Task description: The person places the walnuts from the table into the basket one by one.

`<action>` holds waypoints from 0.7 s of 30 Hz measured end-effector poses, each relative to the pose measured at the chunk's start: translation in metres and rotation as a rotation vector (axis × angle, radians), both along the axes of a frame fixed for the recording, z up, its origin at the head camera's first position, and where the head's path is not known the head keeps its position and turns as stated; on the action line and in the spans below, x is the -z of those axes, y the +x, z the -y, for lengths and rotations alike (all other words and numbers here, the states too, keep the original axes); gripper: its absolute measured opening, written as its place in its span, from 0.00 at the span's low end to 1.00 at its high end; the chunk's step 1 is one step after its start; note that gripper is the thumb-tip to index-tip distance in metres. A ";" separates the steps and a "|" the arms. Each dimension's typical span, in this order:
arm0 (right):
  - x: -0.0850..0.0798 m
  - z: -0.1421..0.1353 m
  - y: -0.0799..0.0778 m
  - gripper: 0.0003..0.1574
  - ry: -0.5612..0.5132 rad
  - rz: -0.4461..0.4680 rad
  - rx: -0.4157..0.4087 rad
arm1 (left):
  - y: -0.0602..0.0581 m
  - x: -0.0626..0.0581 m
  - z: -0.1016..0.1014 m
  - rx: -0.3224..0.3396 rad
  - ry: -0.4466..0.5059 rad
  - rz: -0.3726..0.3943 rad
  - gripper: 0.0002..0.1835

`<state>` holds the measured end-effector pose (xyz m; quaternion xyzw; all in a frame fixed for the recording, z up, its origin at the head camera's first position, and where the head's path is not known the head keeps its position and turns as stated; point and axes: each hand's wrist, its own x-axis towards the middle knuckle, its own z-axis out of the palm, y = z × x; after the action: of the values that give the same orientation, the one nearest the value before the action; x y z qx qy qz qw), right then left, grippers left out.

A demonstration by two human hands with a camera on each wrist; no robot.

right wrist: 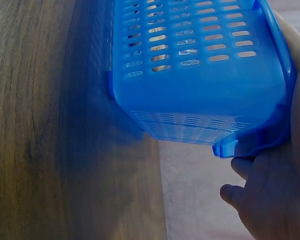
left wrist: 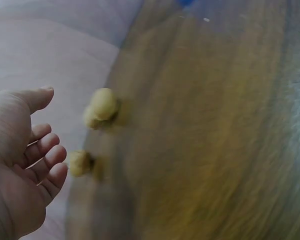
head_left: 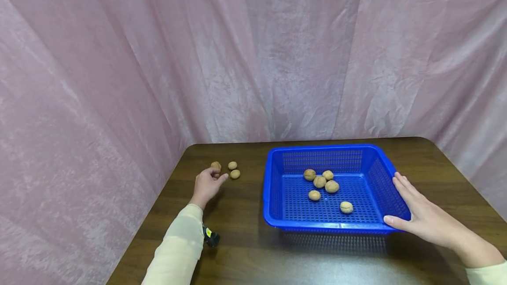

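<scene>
My left hand is over the table's left part, beside three loose walnuts. Its fingers are loosely bent near one walnut, which they partly hide; a second walnut and a third sit just to the right. In the left wrist view a gap shows between that hand and the walnuts. A blue plastic basket with slotted walls holds several walnuts. At its near right corner rests my right hand, thumb on the near rim and fairly straight fingers along the right side.
The dark wooden table has a rounded far edge. Behind and to the left hangs a pink curtain. A small black item with a yellow label is at the left wrist.
</scene>
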<state>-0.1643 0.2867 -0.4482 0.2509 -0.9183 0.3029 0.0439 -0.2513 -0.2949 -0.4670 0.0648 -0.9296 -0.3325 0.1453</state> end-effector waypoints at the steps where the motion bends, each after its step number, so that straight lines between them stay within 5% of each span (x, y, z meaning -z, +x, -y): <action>1: 0.000 0.000 0.000 0.63 0.002 -0.002 0.000 | -0.002 0.005 -0.001 -0.007 0.006 0.005 0.23; 10: 0.001 -0.001 0.001 0.63 0.014 -0.038 0.001 | -0.023 0.038 -0.014 -0.082 -0.048 0.043 0.24; 21: 0.001 0.000 0.001 0.63 0.007 -0.023 0.006 | -0.039 0.041 -0.030 -0.237 -0.070 0.136 0.28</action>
<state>-0.1634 0.2867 -0.4488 0.2519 -0.9195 0.2968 0.0545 -0.2905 -0.2645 -0.5076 0.1916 -0.9342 -0.2750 0.1223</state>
